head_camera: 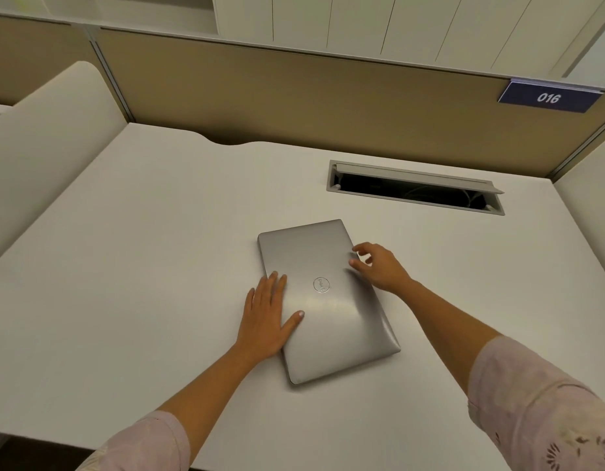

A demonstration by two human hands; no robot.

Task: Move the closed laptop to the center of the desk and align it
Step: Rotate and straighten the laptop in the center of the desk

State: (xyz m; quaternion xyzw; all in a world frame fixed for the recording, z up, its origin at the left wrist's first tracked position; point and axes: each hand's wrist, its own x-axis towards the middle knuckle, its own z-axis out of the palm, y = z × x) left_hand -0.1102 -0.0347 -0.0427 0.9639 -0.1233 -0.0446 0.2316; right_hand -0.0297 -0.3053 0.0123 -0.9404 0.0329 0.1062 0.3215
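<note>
Both hands are on the closed laptop (323, 300), one at each long side. Left hand (268, 316) lies flat and open, palm down, its palm on the table (124, 249) at the laptop's left edge, while its fingertips and its thumb rest on the silver lid; it grips nothing. Right hand (379, 268) is at the right long edge toward the far end, fingers spread and curled loosely, fingertips touching or just above the lid near that edge; whether it actually pinches the edge cannot be told. Pale pink short sleeves (545, 409) cover both upper arms. Lid shut, the laptop lies flat on the white table, roughly midway between left and right and a little nearer the near edge than the far one. Its long axis runs from near to far and is skewed, with the far short end swung toward the left and the near short end toward the right, so its edges are not square with the table's edges. A round logo (321, 285) sits at the middle of the lid, turned sideways. Beyond the laptop, to the far right, a rectangular cable hatch (414, 188) in the tabletop stands open, dark inside. Behind the table rises a tan partition (294, 96) carrying a blue plate (549, 96) that reads 016 at the far right.
</note>
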